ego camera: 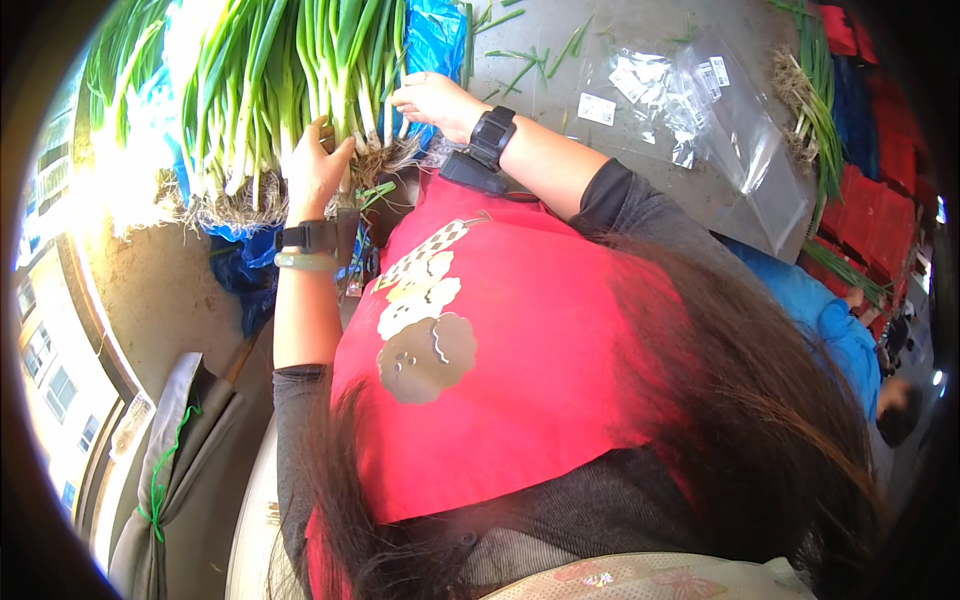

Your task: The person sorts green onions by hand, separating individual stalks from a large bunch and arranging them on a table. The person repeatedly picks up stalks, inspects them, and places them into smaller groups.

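A thick heap of green onions (262,97) with white stalks and stringy roots lies on blue plastic at the upper left. At the heap's root end is my left hand (319,161), thumb and fingers apart, beside the lower stalks; whether a stalk lies behind its fingers is hidden. My right hand (435,105) reaches to the right side of the same heap, its fingertips at a white stalk; I cannot tell if they grip it.
Clear plastic bags (720,142) with printed labels and cut green leaves (525,67) lie on the grey tabletop (592,157). More green onions (814,112) are at its right edge. Beyond are red bundles (866,210) and a person in blue (832,322). A folded grey umbrella (169,465) stands lower left.
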`<state>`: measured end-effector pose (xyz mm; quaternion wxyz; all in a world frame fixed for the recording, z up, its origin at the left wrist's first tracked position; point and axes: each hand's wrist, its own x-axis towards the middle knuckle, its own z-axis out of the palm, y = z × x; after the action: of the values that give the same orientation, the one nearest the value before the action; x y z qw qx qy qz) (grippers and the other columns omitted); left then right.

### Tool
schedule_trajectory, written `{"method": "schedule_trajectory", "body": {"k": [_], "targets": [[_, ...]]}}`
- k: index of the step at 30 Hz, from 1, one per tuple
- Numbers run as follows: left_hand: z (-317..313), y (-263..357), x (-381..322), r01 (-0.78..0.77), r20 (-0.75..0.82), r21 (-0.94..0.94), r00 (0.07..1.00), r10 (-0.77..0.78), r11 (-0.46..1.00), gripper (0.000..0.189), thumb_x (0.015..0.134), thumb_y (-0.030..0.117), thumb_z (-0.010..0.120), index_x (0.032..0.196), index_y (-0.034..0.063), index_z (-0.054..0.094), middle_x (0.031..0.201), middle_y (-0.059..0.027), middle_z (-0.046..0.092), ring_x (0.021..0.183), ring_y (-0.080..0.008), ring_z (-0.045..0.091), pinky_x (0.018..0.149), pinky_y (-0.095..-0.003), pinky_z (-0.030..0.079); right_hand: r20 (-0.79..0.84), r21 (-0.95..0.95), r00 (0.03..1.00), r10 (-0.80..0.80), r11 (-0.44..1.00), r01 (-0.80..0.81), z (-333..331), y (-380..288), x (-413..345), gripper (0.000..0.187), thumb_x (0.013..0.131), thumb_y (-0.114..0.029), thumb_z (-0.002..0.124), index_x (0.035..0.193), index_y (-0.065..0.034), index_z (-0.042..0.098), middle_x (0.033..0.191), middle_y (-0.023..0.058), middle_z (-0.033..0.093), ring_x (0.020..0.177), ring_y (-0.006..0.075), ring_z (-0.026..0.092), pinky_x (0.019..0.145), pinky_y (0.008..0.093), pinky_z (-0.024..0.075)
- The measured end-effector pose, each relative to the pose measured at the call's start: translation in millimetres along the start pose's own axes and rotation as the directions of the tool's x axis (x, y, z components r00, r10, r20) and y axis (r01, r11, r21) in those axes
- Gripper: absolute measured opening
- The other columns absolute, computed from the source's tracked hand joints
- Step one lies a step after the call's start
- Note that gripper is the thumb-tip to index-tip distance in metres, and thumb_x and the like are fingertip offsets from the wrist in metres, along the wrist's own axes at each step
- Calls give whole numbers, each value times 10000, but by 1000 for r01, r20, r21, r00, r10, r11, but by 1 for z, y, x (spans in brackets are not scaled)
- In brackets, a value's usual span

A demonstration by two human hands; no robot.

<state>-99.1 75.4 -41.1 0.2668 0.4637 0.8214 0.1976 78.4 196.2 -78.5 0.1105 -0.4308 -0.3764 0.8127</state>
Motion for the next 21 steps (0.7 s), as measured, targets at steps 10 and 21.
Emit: {"method": "schedule_trajectory", "body": {"k": [10, 21], "targets": [[8, 37, 14, -1, 85, 381, 996, -33, 925, 770, 731, 525, 722, 1156, -72, 485, 975, -273, 653, 946, -394, 643, 801, -436, 512, -26, -137, 999, -41, 990, 37, 3, 6, -9, 84, 831, -152, 630, 774, -95, 606, 715, -30, 538, 644, 70, 486, 588, 201, 386], [-32, 49, 17, 106, 391, -304, 920, 23, 947, 535, 793, 298, 732, 1146, -61, 551, 1014, -148, 659, 902, -201, 628, 807, -312, 483, 261, 289, 965, 29, 951, -107, 7, -7, -7, 52, 818, -120, 685, 831, -76, 660, 754, 21, 637, 645, 126, 592, 586, 280, 475]]}}
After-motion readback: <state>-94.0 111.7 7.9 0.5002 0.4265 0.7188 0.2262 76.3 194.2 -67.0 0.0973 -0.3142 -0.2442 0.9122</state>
